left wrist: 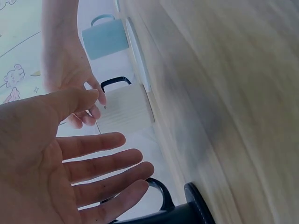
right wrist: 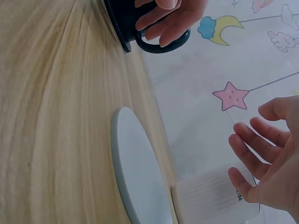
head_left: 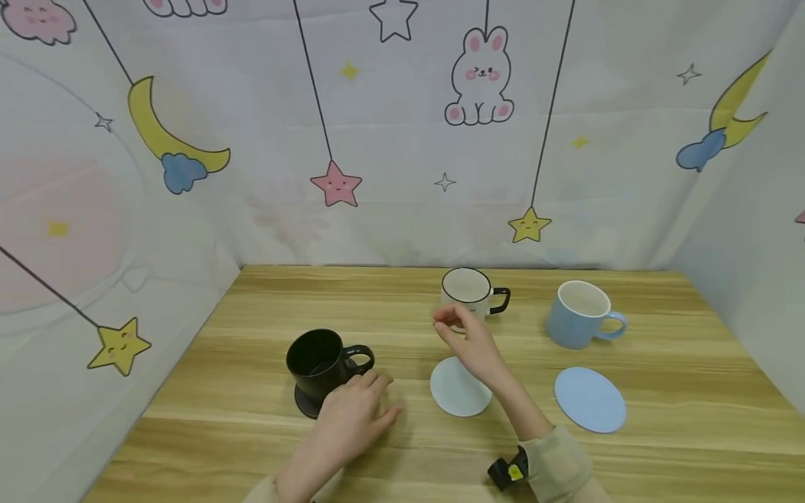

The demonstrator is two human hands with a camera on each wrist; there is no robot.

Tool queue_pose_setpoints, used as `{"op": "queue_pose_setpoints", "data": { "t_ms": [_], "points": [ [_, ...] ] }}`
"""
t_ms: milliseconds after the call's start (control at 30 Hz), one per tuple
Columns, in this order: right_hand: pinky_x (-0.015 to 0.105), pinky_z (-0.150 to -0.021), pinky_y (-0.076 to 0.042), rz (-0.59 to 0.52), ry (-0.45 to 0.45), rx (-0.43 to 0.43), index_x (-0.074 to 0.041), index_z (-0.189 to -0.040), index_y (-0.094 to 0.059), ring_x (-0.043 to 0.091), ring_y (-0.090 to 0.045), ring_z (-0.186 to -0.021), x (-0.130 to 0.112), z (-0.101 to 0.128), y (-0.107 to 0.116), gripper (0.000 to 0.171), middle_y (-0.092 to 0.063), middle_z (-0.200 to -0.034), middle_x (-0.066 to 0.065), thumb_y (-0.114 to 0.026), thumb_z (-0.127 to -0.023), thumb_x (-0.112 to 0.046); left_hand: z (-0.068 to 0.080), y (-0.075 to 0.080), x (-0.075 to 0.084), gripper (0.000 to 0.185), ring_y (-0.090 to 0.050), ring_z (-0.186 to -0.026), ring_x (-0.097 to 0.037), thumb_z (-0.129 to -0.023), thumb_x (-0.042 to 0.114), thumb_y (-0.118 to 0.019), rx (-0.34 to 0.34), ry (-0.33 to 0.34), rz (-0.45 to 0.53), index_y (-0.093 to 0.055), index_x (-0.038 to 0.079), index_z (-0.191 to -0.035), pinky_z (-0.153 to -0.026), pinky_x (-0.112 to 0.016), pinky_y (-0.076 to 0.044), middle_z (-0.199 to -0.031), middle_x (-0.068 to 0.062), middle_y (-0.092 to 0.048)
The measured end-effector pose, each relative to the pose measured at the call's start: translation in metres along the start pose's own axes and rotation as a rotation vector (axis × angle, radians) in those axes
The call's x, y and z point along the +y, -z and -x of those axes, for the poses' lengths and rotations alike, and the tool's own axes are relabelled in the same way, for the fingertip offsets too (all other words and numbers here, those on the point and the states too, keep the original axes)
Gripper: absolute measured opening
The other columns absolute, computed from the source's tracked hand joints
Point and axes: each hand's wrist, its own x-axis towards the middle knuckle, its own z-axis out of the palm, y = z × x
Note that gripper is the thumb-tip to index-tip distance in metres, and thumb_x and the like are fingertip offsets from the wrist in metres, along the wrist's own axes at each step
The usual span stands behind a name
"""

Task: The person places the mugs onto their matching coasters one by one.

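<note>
- Standing on the wooden table (head_left: 251, 314) before a cartoon-print backdrop (head_left: 390, 126): a black mug (head_left: 317, 363) on its black coaster (head_left: 305, 406), a white mug (head_left: 468, 292), a blue mug (head_left: 578, 314).
- Head view: left hand (head_left: 352, 419) spread flat just beside the black mug; right hand (head_left: 468, 339) loosely curled in front of the white mug, above the white coaster (head_left: 459, 388).
- Left wrist view: fingers (left wrist: 100, 161) straight, apart, holding nothing.
- Right wrist view: fingers (right wrist: 252, 149) relaxed, near the white mug (right wrist: 215, 196), gripping nothing.

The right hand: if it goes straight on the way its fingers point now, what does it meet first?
Most likely the white mug with the black rim: the right hand hovers open just short of it, above the white coaster.
</note>
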Motion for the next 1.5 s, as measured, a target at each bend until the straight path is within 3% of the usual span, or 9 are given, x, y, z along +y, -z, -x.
{"op": "queue_pose_setpoints", "data": {
  "t_ms": [100, 333, 600, 800, 1200, 1500],
  "points": [
    [0.046, -0.099, -0.044, 0.016, -0.016, -0.001, 0.005, -0.111, -0.059, 0.030, -0.059, -0.103, -0.009, 0.001, 0.002, 0.019, -0.064, -0.107, 0.023, -0.056, -0.095, -0.005, -0.003, -0.003, 0.000, 0.041, -0.063, -0.082, -0.017, -0.082, 0.041, -0.073, 0.017, -0.022, -0.014, -0.067, 0.013, -0.111, -0.062, -0.031, -0.052, -0.099, 0.000, -0.067],
    [0.051, -0.101, -0.041, -0.004, -0.021, 0.032, -0.001, -0.111, -0.060, 0.026, -0.058, -0.103, 0.023, -0.008, -0.003, 0.018, -0.065, -0.107, 0.018, -0.056, -0.096, -0.011, -0.008, -0.008, -0.001, 0.050, -0.064, -0.085, -0.017, -0.078, 0.041, -0.076, 0.049, -0.060, -0.036, -0.065, 0.012, -0.118, -0.062, -0.030, -0.053, -0.102, 0.000, -0.067],
    [0.044, -0.097, -0.043, -0.031, -0.011, 0.078, -0.003, -0.107, -0.062, 0.021, -0.058, -0.101, 0.031, -0.009, 0.002, 0.018, -0.067, -0.102, 0.011, -0.059, -0.096, -0.016, -0.013, -0.012, 0.001, 0.051, -0.065, -0.097, -0.020, -0.079, 0.040, -0.075, 0.029, -0.071, -0.023, -0.064, 0.011, -0.120, -0.068, -0.036, -0.055, -0.108, -0.004, -0.067],
    [0.048, -0.099, -0.042, -0.035, -0.015, 0.122, -0.001, -0.106, -0.062, 0.024, -0.058, -0.101, 0.033, -0.011, 0.009, 0.017, -0.066, -0.102, 0.013, -0.057, -0.096, -0.013, -0.018, -0.013, 0.003, 0.051, -0.065, -0.102, -0.023, -0.081, 0.041, -0.074, 0.013, -0.075, -0.014, -0.064, 0.011, -0.120, -0.072, -0.040, -0.056, -0.112, -0.006, -0.067],
    [0.040, -0.096, -0.044, -0.030, -0.045, 0.186, -0.003, -0.105, -0.063, 0.025, -0.058, -0.105, 0.038, -0.015, 0.020, 0.017, -0.067, -0.106, 0.015, -0.058, -0.096, -0.016, -0.029, -0.018, 0.003, 0.053, -0.066, -0.100, -0.023, -0.080, 0.041, -0.074, -0.006, -0.110, 0.001, -0.063, 0.011, -0.122, -0.070, -0.038, -0.056, -0.114, -0.006, -0.067],
    [0.034, -0.088, -0.046, 0.007, -0.052, 0.210, -0.005, -0.103, -0.063, 0.022, -0.061, -0.099, 0.047, -0.018, 0.030, 0.017, -0.068, -0.103, 0.014, -0.058, -0.096, -0.019, -0.039, -0.025, 0.007, 0.055, -0.065, -0.102, -0.024, -0.082, 0.044, -0.072, -0.041, -0.144, 0.046, -0.062, 0.010, -0.125, -0.078, -0.039, -0.055, -0.115, -0.007, -0.067]
  ]
}}
